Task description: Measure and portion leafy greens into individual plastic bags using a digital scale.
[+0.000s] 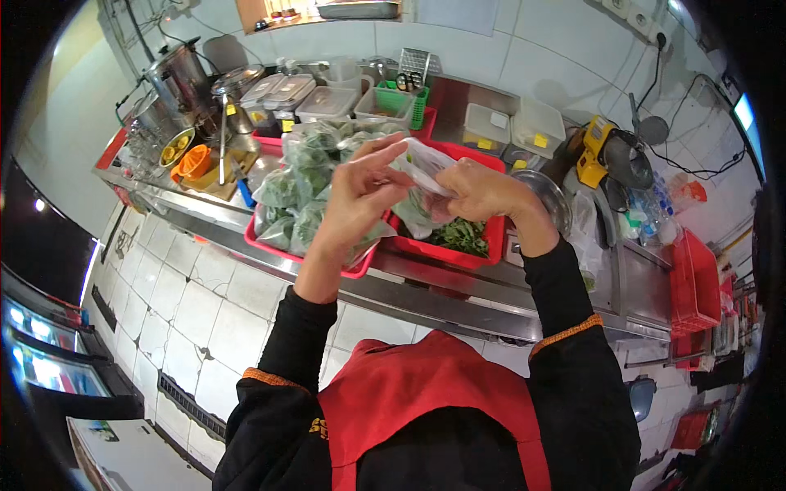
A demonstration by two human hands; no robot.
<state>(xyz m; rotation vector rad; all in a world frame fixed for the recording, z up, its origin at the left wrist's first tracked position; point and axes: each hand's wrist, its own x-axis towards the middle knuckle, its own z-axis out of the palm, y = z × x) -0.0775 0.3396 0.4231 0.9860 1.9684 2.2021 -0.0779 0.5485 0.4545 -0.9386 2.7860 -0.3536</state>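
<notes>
Both hands are raised over two red plastic trays on a steel counter. My right hand (476, 187) grips the gathered top of a clear plastic bag (424, 162) that hangs above the right tray (473, 261). My left hand (365, 187) is at the bag's left side, thumb and fingers bent near its edge; whether it pinches the plastic I cannot tell. Loose green leaves (463, 238) lie in the right tray, partly hidden by the bag. The left tray (362, 267) is heaped with several knotted clear bags of green leaves (304, 159).
A knife with a blue handle (245, 191) and an orange citrus squeezer (193, 162) lie at the left. Lidded plastic containers (288, 92) stand behind the trays. To the right are a steel bowl (543, 193), a yellow tape dispenser (594, 150) and a red crate (694, 282).
</notes>
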